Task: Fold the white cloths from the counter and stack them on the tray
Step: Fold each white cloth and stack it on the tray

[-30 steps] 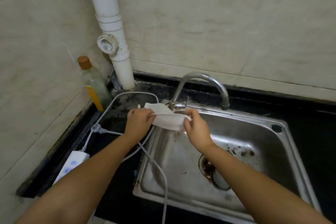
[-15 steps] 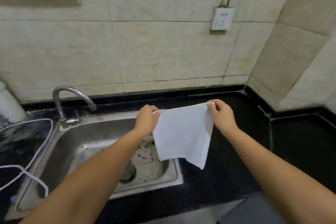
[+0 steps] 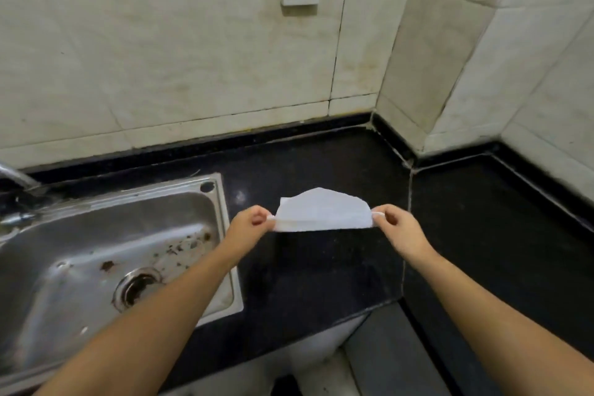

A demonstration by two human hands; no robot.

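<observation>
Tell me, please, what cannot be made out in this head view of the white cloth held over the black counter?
- Tray: none appears in the head view; it lies outside the frame.
- Chrome tap: cut off by the left edge, only its blurred end shows.
- White cloth: its far side dips behind the fold; whether it touches the black counter cannot be told.
- Fingertips of the left hand and right hand: curled under at the cloth's corners.

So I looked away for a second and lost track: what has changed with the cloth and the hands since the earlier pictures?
The white cloth went from bunched at the tap, to hanging open beside the sink, to lying stretched out flat above the black counter, its far edge billowing up. The view swung right with it. As before, the left hand and right hand each pinch one end.
</observation>
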